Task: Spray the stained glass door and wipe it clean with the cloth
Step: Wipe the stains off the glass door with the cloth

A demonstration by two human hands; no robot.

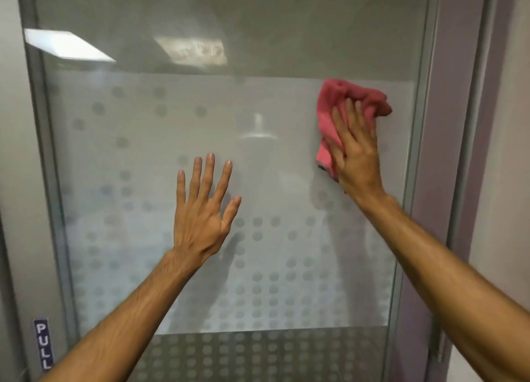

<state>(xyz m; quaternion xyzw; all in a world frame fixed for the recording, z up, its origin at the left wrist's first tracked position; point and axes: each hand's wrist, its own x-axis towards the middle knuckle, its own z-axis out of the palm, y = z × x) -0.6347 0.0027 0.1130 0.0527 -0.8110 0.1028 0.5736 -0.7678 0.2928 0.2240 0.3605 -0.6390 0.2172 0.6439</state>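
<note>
The glass door fills the view, with a frosted band patterned with round dots across its middle. My right hand presses a crumpled pink cloth flat against the glass near the door's right edge, at the top of the frosted band. My left hand is raised with fingers spread, palm toward the glass at the centre; whether it touches the pane I cannot tell. It holds nothing. No spray bottle is in view.
A grey metal frame borders the glass on the right, with a purple-grey wall post beyond it. A blue PULL label sits on the left frame at the bottom. Ceiling lights reflect in the upper glass.
</note>
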